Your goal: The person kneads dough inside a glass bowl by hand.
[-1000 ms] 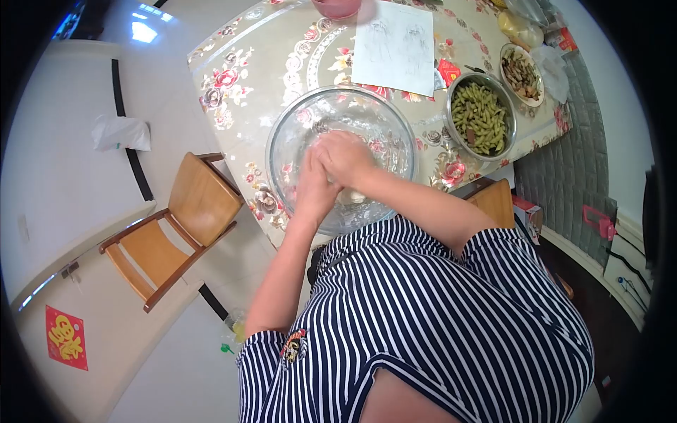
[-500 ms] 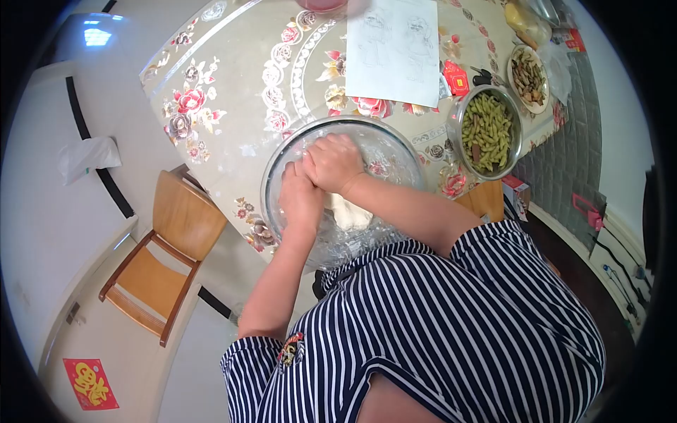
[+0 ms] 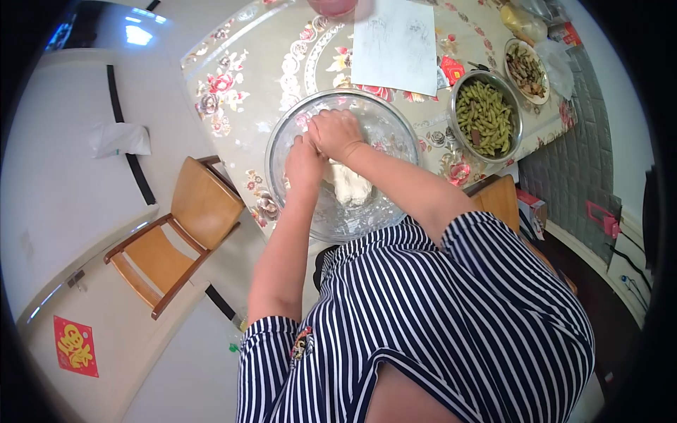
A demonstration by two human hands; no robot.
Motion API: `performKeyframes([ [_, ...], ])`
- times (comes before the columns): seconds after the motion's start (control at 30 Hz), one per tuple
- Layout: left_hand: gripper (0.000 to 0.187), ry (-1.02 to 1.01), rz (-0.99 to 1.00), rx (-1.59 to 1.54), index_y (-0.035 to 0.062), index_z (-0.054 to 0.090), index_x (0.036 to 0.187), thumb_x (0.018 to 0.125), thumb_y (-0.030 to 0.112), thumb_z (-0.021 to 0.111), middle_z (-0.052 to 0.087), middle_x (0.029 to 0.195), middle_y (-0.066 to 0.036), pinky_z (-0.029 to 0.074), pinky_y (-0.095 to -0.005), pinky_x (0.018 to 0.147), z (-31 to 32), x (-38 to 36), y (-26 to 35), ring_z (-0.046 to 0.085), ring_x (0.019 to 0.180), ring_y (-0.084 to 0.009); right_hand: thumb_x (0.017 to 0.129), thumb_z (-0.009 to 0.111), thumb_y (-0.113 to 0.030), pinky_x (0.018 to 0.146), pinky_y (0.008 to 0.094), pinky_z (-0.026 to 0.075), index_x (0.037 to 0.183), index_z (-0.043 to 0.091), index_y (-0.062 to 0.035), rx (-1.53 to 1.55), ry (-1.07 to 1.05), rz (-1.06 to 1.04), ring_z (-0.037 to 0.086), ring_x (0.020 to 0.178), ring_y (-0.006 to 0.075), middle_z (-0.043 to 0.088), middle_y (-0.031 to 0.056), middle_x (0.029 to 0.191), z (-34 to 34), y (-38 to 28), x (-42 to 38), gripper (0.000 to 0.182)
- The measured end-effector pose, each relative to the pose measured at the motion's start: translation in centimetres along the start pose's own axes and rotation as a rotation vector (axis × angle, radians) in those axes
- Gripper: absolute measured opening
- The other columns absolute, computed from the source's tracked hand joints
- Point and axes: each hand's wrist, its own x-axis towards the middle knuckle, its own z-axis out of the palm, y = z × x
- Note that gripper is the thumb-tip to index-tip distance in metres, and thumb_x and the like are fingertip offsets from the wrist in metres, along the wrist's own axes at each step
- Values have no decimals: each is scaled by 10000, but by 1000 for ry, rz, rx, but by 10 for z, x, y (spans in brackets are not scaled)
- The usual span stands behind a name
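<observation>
under both hands [image 3: 323, 144] — dough [image 3: 350, 187]; bowl [image 3: 384, 127]

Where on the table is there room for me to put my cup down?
The floral tablecloth is bare left of the big clear glass bowl, between the table's edge and the white paper sheet. The right end is crowded: a metal bowl of green pods, then a small plate of food.

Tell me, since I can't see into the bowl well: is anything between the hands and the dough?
Nothing visible. The left hand and right hand are inside the glass bowl, pressing on the dough.
</observation>
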Motion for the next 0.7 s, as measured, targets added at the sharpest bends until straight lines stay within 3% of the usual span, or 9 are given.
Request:
performKeyframes([
  [0.07, 385, 39, 3, -8, 47, 599, 1172, 836, 140, 763, 638, 1104, -186, 537, -499, 838, 0, -15, 7, 646, 1036, -410, 946, 553, -392, 819, 478, 523, 829, 761, -90, 130, -272, 255, 702, 895, 354, 751, 130, 906, -2, -1, 0, 385],
  [0.1, 445, 62, -2, -26, 44, 600, 1233, 831, 124, 775, 641, 1156, -211, 533, -497, 858, 0, -22, 12, 648, 1041, -432, 946, 553, -392, 819, 478, 523, 829, 761, -90, 126, -258, 250, 702, 895, 354, 751, 130, 906, -15, 2, 5, 385],
  [0.17, 487, 127, 85, -45, 42, 592, 1282, 839, 131, 773, 635, 1194, -218, 533, -482, 880, 8, -40, 9, 644, 1074, -428, 980, 489, -443, 889, 505, 518, 922, 779, -70, 576, -598, 525, 684, 995, 411, 752, 181, 1008, -53, 12, 21, 476],
  [0.27, 645, 141, 226, -56, 25, 509, 1433, 853, 132, 771, 564, 1360, -226, 518, -451, 959, 0, -88, 10, 594, 1206, -426, 990, 468, -449, 897, 509, 516, 915, 768, -50, 377, -330, 433, 683, 964, 412, 741, 192, 975, -73, 3, -1, 505],
  [0.4, 819, 16, 218, -49, -32, 368, 1498, 835, 141, 816, 413, 1498, -242, 463, -460, 1055, -18, -111, 15, 501, 1338, -426, 999, 491, -382, 900, 509, 513, 892, 782, -102, 168, -773, 321, 699, 975, 320, 742, 173, 962, -92, -29, -25, 418],
  [0.43, 837, -78, 79, -112, -47, 357, 1503, 835, 153, 821, 413, 1495, -258, 453, -463, 1076, -33, -103, 19, 491, 1348, -432, 999, 491, -382, 900, 509, 513, 892, 782, -102, 172, -776, 331, 699, 975, 320, 742, 173, 962, -91, -36, -42, 418],
  [0.47, 857, -170, -60, -174, -62, 346, 1508, 836, 166, 826, 414, 1492, -275, 442, -466, 1097, -44, -96, 24, 482, 1359, -437, 992, 520, -343, 948, 488, 495, 968, 777, -94, 154, -586, 225, 685, 1027, 303, 740, 164, 1032, -87, -41, -62, 358],
  [0.6, 892, -128, 172, -136, -88, 301, 1540, 841, 145, 803, 395, 1530, -306, 408, -484, 1155, -4, -91, 6, 445, 1386, -463, 963, 590, -255, 1085, 426, 416, 1177, 717, -20, 38, -114, 49, 618, 1183, 278, 700, 127, 1236, -79, -50, -99, 342],
  [0.7, 810, -15, 235, -45, -86, 339, 1516, 849, 117, 751, 427, 1495, -321, 410, -496, 1138, 28, -88, -13, 461, 1362, -475, 954, 596, -240, 1116, 425, 398, 1229, 696, -21, -9, -144, 92, 587, 1250, 271, 673, 113, 1303, -73, -54, -94, 366],
])
